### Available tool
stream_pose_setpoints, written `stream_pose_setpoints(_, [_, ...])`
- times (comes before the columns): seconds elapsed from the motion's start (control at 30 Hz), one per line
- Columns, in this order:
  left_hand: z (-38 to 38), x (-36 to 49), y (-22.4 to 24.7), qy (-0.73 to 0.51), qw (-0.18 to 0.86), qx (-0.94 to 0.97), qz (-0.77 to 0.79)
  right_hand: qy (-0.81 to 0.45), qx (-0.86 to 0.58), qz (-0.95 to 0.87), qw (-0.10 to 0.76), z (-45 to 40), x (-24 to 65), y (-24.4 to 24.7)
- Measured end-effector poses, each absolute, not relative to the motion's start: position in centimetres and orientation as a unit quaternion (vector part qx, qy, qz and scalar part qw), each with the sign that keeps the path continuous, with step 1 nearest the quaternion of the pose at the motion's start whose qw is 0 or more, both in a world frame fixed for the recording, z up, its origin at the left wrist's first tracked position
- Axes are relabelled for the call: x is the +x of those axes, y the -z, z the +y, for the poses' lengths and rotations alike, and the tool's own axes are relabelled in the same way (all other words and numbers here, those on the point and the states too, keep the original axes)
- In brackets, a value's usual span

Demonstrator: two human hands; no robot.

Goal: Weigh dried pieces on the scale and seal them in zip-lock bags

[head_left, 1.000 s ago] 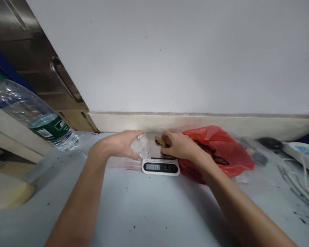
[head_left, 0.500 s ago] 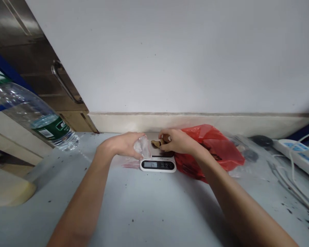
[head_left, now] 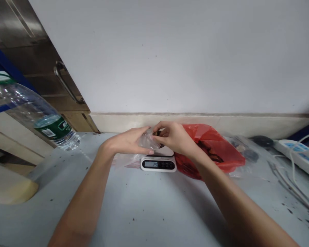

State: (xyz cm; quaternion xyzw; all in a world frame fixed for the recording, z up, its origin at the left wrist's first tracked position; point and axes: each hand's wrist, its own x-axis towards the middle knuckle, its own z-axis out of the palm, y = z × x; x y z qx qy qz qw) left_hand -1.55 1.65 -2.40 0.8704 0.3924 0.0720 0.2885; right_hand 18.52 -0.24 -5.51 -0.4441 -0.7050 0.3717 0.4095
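My left hand [head_left: 130, 141] holds a small clear zip bag [head_left: 147, 141] by its mouth, just above the left end of a white kitchen scale [head_left: 158, 164]. My right hand [head_left: 173, 137] meets the bag's mouth, its fingers pinched on brown dried pieces that are mostly hidden by the fingers. The scale's display is lit. A red plastic bag [head_left: 212, 149] with dark brown pieces inside lies against the scale's right side, under my right wrist.
A large clear water bottle [head_left: 33, 109] lies tilted at the left. More clear bags [head_left: 243, 151] lie right of the red bag, then a white power strip [head_left: 298, 152] with cables. A wall skirting runs behind; a cabinet with a metal handle [head_left: 67, 85] stands at back left.
My right hand lifted brown pieces off the scale and carried them left to the clear bag's mouth. My left hand raised the bag. The scale reading dropped.
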Motion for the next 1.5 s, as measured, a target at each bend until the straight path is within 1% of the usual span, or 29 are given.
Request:
stream_pose_setpoints(0.1, [1.6, -1.7, 2.0, -0.078, 0.303, 0.871, 0.379, -0.462, -0.368, -0.7, 0.401, -0.3, 19.2, 5.2])
stream_pose_setpoints(0.17, [1.7, -2.0, 1.9, -0.075, 0.306, 0.868, 0.383, -0.481, -0.361, -0.682, 0.417, -0.2, 19.7, 4.9])
stream_pose_setpoints(0.27, [1.9, -2.5, 1.8, -0.08, 0.3, 0.866, 0.393, -0.459, -0.396, -0.664, 0.437, 0.0, 20.1, 5.0])
stream_pose_setpoints(0.43, [1.9, -3.2, 1.4, -0.111, 0.263, 0.864, 0.415, -0.432, -0.426, -0.674, 0.421, 0.8, 19.9, 6.1])
stream_pose_setpoints(0.6, [1.8, -3.5, 1.2, -0.11, 0.281, 0.86, 0.411, -0.369, -0.445, -0.692, 0.433, 1.1, 19.9, 6.4])
stream_pose_setpoints(0.73, [1.9, -3.3, 1.5, -0.102, 0.299, 0.864, 0.393, -0.411, -0.43, -0.69, 0.413, 0.8, 19.8, 6.4])
stream_pose_setpoints(0.83, [2.0, -3.1, 1.8, -0.092, 0.305, 0.861, 0.396, -0.455, -0.407, -0.672, 0.419, 0.8, 19.5, 6.5])
stream_pose_setpoints(1.0, [2.1, -3.0, 2.0, -0.085, 0.319, 0.862, 0.386, -0.465, -0.382, -0.661, 0.448, 0.8, 19.4, 6.4])
stream_pose_setpoints(1.2, [1.6, -2.8, 1.4, -0.074, 0.297, 0.869, 0.389, -0.497, -0.412, -0.632, 0.429, 0.7, 19.6, 6.2])
stream_pose_setpoints(1.33, [1.4, -2.6, 1.3, -0.069, 0.275, 0.876, 0.39, -0.447, -0.445, -0.625, 0.46, 0.4, 19.3, 5.7])
stream_pose_setpoints(1.43, [1.4, -2.4, 1.4, -0.074, 0.269, 0.881, 0.382, -0.397, -0.447, -0.646, 0.475, -0.1, 19.1, 5.1])
stream_pose_setpoints(1.5, [1.4, -2.3, 1.3, -0.077, 0.266, 0.883, 0.378, -0.385, -0.444, -0.653, 0.477, -0.4, 19.0, 4.8])
